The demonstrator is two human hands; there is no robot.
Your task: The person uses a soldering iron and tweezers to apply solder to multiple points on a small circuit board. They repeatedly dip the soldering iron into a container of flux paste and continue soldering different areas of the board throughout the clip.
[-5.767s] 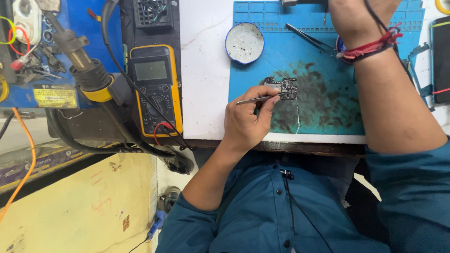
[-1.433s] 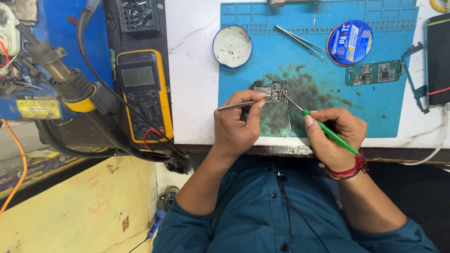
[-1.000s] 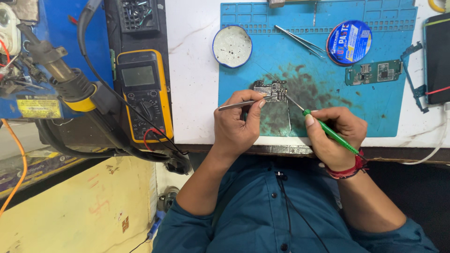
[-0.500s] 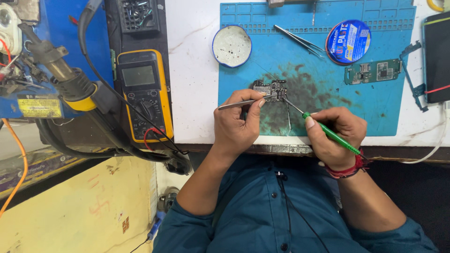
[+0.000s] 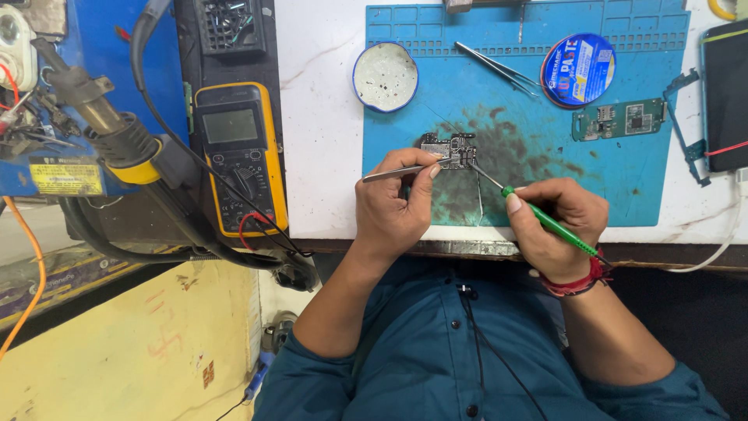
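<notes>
Left hand (image 5: 393, 204) clamps tweezers (image 5: 397, 171) on the small circuit board (image 5: 449, 150), steadying it; right hand (image 5: 555, 226) grips a green-handled tool (image 5: 538, 214), tip at the board

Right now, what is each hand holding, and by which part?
Left hand pinches tweezers near mid-length; right hand grips the green-handled tool like a pen, along its handle.

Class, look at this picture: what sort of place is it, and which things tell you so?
Most likely an electronics repair bench: a small circuit board being worked on over a blue work mat, with a yellow multimeter beside it.
</notes>
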